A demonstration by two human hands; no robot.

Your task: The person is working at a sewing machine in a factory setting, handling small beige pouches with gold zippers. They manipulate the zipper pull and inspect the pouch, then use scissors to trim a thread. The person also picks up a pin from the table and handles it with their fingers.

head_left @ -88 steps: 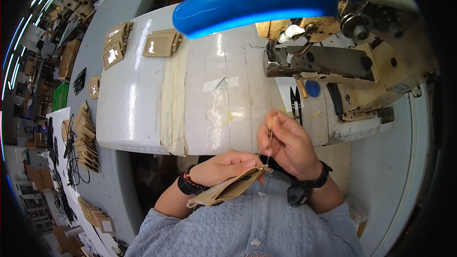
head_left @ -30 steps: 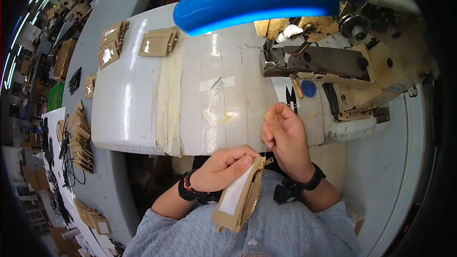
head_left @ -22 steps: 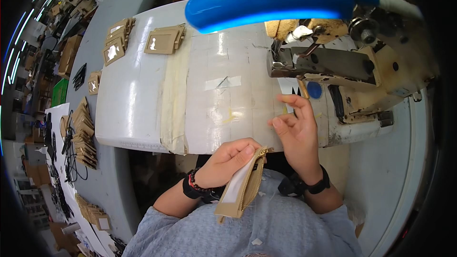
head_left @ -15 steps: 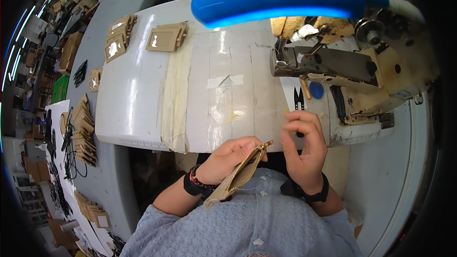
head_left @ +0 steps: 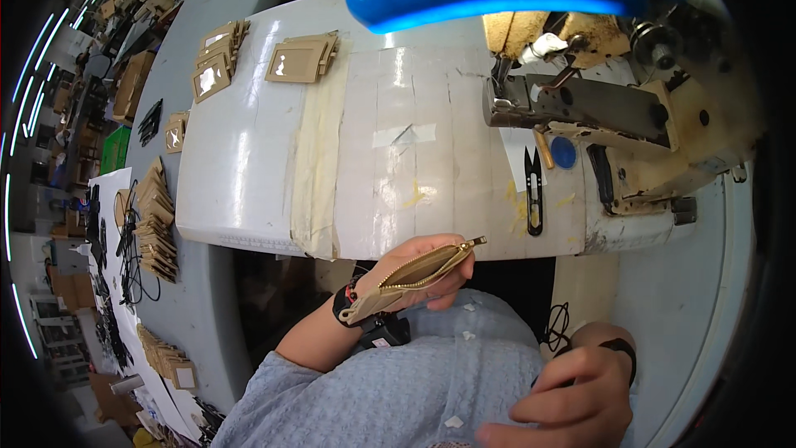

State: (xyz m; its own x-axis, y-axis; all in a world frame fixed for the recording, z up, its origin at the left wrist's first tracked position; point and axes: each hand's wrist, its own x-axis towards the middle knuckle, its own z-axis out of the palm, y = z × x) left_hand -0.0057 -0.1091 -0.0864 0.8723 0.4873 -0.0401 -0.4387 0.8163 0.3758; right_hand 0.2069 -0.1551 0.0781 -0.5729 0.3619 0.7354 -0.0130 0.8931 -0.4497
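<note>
Pouch [head_left: 412, 276], tan and zippered, was held edge-up in the left hand [head_left: 431, 270] just before the table [head_left: 274, 158] edge. Right hand [head_left: 572, 394] hung low, fingers curled, empty. Snips [head_left: 533, 191] lay well apart; a firm seam pinch would steady trimming.

Sewing workshop: sewing machine [head_left: 605, 108], stacked leather pieces [head_left: 153, 224]

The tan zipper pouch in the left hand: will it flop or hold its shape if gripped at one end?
The tan zipper pouch probably sags a little: it looks thin and flat. It seems light, since the left hand pinches it unsupported. Its zipper edge likely adds some stiffness.
</note>
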